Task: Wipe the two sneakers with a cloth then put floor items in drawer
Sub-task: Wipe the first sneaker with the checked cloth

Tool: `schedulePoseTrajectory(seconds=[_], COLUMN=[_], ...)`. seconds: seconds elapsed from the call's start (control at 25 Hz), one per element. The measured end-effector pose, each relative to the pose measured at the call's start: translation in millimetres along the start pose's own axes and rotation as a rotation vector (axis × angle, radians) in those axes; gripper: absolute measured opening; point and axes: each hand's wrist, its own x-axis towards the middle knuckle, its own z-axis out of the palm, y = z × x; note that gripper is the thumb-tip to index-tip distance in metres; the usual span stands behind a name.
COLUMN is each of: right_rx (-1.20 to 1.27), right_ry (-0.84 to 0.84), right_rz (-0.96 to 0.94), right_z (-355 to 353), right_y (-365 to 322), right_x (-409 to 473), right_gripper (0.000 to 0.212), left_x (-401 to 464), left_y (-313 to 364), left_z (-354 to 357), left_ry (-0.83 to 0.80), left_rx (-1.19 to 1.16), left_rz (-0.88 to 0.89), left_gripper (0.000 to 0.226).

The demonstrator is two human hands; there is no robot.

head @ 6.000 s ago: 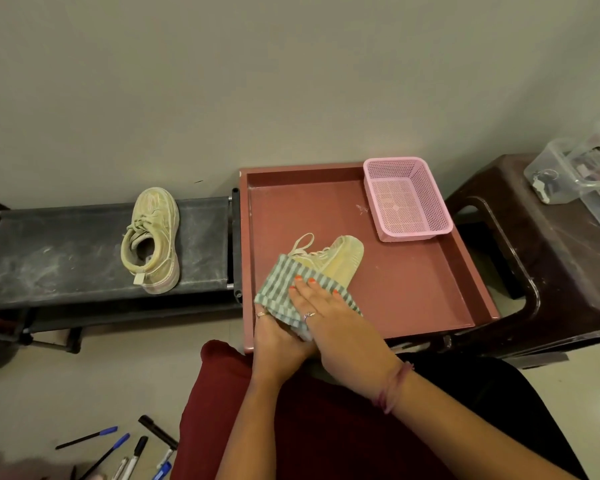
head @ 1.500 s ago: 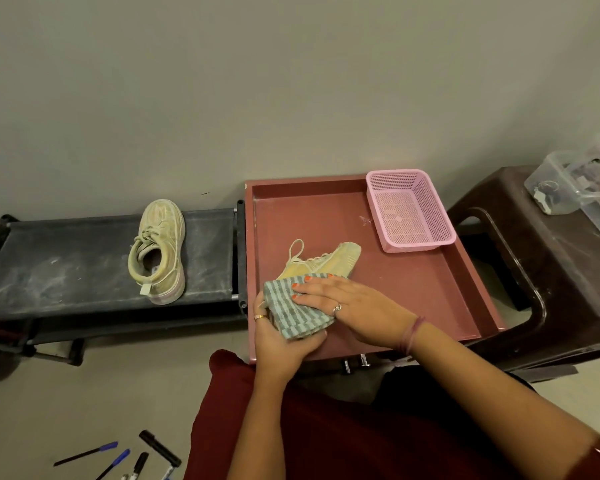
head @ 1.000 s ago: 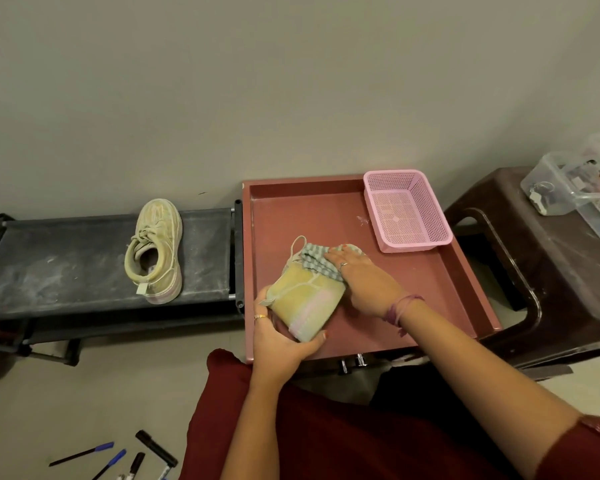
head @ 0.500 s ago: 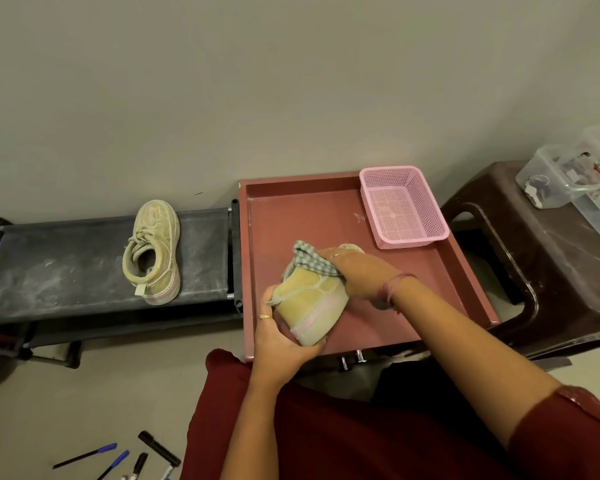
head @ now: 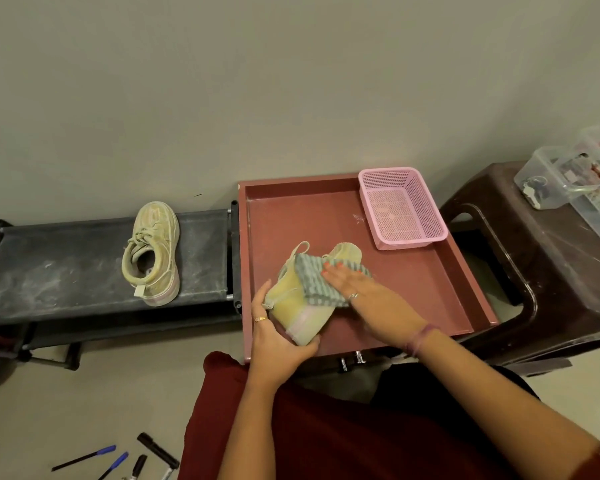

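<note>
Sneaker in drawer (basket too)

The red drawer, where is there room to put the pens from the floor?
In the red drawer, the floor is bare along its back wall, left of the pink basket, and along its right side in front of that basket. The front left is crowded: both hands work the sneaker and cloth there.
</note>
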Motion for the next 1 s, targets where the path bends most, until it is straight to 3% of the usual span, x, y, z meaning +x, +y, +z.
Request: schedulePoseTrajectory(seconds=[0.28,0.44,0.56,0.8,1.0], right_rx=[0.127,0.293,0.26,0.279,0.072], right_ry=[-0.111,-0.085,-0.008,0.024,0.053], right_rz=[0.378,0.457,0.492,0.347,0.258], right_z=[-10.3,-6.5,2.9,7.4,-4.1], right_y=[64.8,48.4,12.2,-97.9,-54.8], right_x=[55.9,62.3,39.2,-6.9,0.5], right_gripper=[0.075,0.06,0.07,0.087,0.076], left_x=[-1.6,0.7,0.0,0.9,-2.5], left_y=[9.4,7.3,8.1,20.7,27.2], left_z=[1.4,-4.4,-5.5,1.4,3.3], left_ry=[0.025,0.018,0.024,0.051,0.067], left_rx=[0.192,0.177,0.175,0.067,0.056], left_rz=[0.057,0.046,0.049,0.029,0.069], left_gripper=[0.103,0.102,0.101,0.098,0.095])
